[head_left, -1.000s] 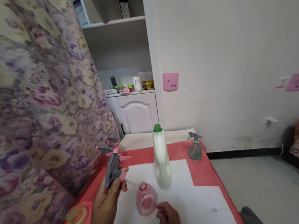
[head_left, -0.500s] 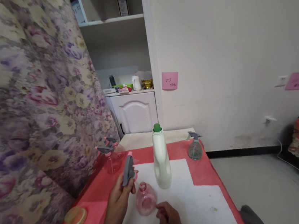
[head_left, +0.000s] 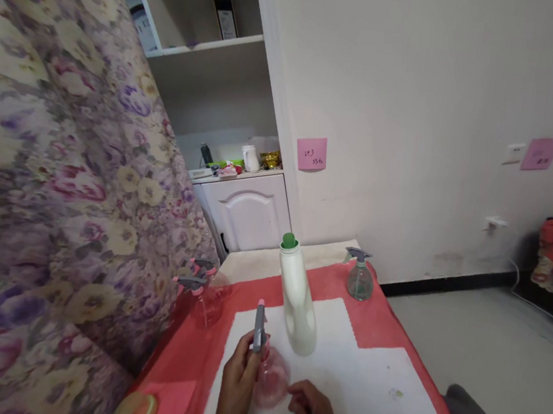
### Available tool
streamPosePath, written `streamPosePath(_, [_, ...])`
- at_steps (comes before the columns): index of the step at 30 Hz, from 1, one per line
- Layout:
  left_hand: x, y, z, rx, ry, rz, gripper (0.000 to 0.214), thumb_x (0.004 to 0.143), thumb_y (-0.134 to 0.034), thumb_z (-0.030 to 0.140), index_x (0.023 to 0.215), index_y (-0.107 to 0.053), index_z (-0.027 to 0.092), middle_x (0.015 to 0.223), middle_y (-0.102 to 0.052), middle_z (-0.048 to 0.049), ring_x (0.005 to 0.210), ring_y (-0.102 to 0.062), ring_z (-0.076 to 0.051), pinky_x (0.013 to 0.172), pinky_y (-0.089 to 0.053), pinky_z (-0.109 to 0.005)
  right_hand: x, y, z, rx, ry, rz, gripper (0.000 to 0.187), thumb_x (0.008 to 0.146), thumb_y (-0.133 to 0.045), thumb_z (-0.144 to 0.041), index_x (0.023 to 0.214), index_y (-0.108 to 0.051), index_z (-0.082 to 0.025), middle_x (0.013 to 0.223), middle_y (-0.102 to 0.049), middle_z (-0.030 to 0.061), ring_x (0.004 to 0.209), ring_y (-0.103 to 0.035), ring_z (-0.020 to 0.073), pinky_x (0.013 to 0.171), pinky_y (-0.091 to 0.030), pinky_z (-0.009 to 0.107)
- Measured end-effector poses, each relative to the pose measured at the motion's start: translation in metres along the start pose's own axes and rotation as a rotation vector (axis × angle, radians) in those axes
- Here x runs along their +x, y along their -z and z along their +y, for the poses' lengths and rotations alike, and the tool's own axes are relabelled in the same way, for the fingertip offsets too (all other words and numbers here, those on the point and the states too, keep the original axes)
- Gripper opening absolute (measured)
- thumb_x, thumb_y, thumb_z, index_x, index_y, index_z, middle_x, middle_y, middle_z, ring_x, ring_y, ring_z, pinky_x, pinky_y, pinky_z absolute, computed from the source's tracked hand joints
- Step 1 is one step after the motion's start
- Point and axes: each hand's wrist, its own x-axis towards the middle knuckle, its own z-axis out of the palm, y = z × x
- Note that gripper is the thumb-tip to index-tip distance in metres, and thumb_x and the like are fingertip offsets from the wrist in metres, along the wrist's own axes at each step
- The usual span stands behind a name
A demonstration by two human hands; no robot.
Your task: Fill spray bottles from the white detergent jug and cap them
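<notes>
My left hand (head_left: pixel 238 378) is closed around a grey and pink spray head (head_left: pixel 259 329), held upright at the neck of a pink see-through bottle (head_left: pixel 272 382). Whether the head sits on the neck or just beside it is hard to tell, as the fingers cover part of it. My right hand (head_left: pixel 314 413) is on the bottle's right side with loosely bent fingers. Its fingertips touch or nearly touch the bottle wall, and it grips nothing. Just behind stands a tall pale green bottle (head_left: pixel 298 310) with a dark green piece (head_left: pixel 289 241) in its mouth.
Pink spray bottles (head_left: pixel 206 306) with grey heads stand on the red cloth (head_left: pixel 171 362) at left. A clear spray bottle (head_left: pixel 360 282) is at the back right corner. A round yellowish lid or jar (head_left: pixel 136 411) lies front left. White cloth (head_left: pixel 376 380) covers the middle; a floral curtain (head_left: pixel 79 210) borders the left.
My left hand has moved right with the spray head, from left of the pink bottle to its neck. The right hand remains beside the bottle.
</notes>
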Motion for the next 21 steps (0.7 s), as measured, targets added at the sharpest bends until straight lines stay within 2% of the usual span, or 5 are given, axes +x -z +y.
streamPosePath(2, [-0.002,0.001,0.001,-0.021,0.003,0.023,0.035,0.087,-0.059,0.047,0.111,-0.062,0.022,0.081,-0.069,0.0007,0.065,-0.058,-0.015,0.06,-0.045,-0.023,0.0,0.0,-0.001,-0.002,-0.006,-0.002,0.025,0.076,-0.048,-0.026,0.094,-0.062,-0.016,0.072,-0.061,0.0005,0.051,-0.057,0.0129,0.052,-0.046,0.025])
streamPosePath(7, [-0.007,0.003,0.003,-0.089,-0.003,0.064,0.038,0.085,-0.061,0.049,0.11,-0.062,0.021,0.102,-0.073,-0.0059,0.082,-0.065,-0.02,0.067,-0.05,-0.026,0.001,0.0,0.0,-0.01,-0.002,0.001,0.023,0.076,-0.05,-0.028,0.093,-0.061,-0.018,0.07,-0.061,-0.0006,0.05,-0.058,0.0132,0.052,-0.046,0.025])
streamPosePath(12, [-0.008,0.004,-0.005,-0.084,0.018,0.026,0.04,0.085,-0.061,0.049,0.114,-0.062,0.021,0.116,-0.07,-0.0108,0.09,-0.067,-0.022,0.071,-0.053,-0.029,0.001,-0.001,0.001,-0.023,-0.001,0.026,0.024,0.077,-0.05,-0.031,0.093,-0.063,-0.019,0.071,-0.063,-0.0001,0.05,-0.059,0.0139,0.052,-0.046,0.026])
streamPosePath(17, [-0.007,0.002,-0.012,-0.023,0.003,0.012,0.033,0.088,-0.057,0.044,0.112,-0.061,0.022,0.117,-0.071,-0.0106,0.099,-0.068,-0.024,0.082,-0.054,-0.033,0.0,0.001,0.001,-0.032,0.015,0.017,0.022,0.079,-0.051,-0.028,0.094,-0.063,-0.019,0.072,-0.064,-0.0005,0.052,-0.06,0.0134,0.054,-0.047,0.025])
streamPosePath(21, [-0.005,0.001,-0.012,0.045,-0.003,0.006,0.03,0.088,-0.055,0.041,0.11,-0.062,0.022,0.109,-0.074,-0.0093,0.1,-0.068,-0.026,0.082,-0.054,-0.034,-0.001,0.002,0.003,-0.017,0.021,0.009,0.02,0.081,-0.051,-0.026,0.096,-0.063,-0.019,0.073,-0.064,-0.0002,0.052,-0.06,0.0135,0.054,-0.047,0.025])
